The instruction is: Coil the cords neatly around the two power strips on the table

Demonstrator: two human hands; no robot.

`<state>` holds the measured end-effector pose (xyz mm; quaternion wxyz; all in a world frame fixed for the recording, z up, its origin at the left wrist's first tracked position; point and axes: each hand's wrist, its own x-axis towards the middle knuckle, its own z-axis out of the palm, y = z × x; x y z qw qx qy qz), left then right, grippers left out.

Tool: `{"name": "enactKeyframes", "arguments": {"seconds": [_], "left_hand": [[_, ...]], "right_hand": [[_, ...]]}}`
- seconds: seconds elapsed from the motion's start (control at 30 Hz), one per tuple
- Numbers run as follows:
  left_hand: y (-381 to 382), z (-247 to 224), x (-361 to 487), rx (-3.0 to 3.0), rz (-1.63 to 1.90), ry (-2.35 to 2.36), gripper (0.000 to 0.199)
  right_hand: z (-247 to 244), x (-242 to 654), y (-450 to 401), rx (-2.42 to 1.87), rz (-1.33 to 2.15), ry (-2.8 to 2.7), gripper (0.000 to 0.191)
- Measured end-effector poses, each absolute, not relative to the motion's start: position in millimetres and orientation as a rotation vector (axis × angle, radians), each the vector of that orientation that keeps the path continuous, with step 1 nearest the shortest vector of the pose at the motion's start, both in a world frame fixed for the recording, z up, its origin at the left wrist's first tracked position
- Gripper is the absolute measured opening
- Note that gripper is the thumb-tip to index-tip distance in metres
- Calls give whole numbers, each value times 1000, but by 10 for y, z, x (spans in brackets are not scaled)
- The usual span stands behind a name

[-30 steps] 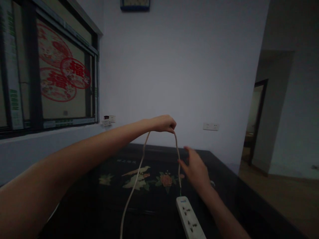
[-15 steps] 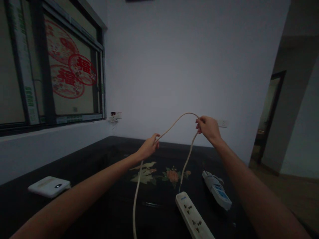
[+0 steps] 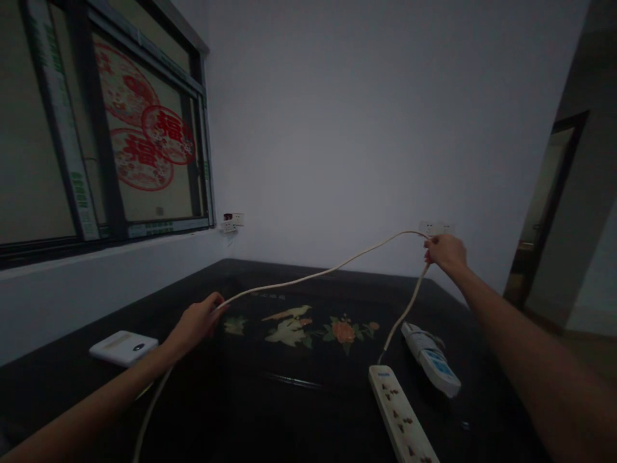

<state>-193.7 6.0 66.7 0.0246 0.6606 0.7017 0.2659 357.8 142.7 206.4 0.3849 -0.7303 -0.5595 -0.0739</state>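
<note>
As the left hand and right hand pinch the cord, the work looks partway: one span is raised between the grips, more trails unraised below the left, and the strip lies below the right.

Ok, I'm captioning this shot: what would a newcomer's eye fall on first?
Probably the red round decorations on the dark-framed window at left. Next comes the long, thin, pale cord held by the left hand and right hand above the glossy black table, joined to the white oblong power strip at lower right.
</note>
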Motion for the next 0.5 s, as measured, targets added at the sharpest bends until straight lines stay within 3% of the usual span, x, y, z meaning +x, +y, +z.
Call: {"name": "enactKeyframes", "arguments": {"seconds": [0.2,0.4,0.5], "left_hand": [[-338,1091,-2008,2389,854,1943,34],[-261,2310,-1987,2383,861,1874,33],[-210,2838,-1864,2273,1056,1803,26]], "right_hand": [[1906,3719,1488,-1937,-181,-1439,20],[1752,3686,1522,-1912,-136,-1584,20],[1728,3615,1494,-1878,-157,-1668,16]]}}
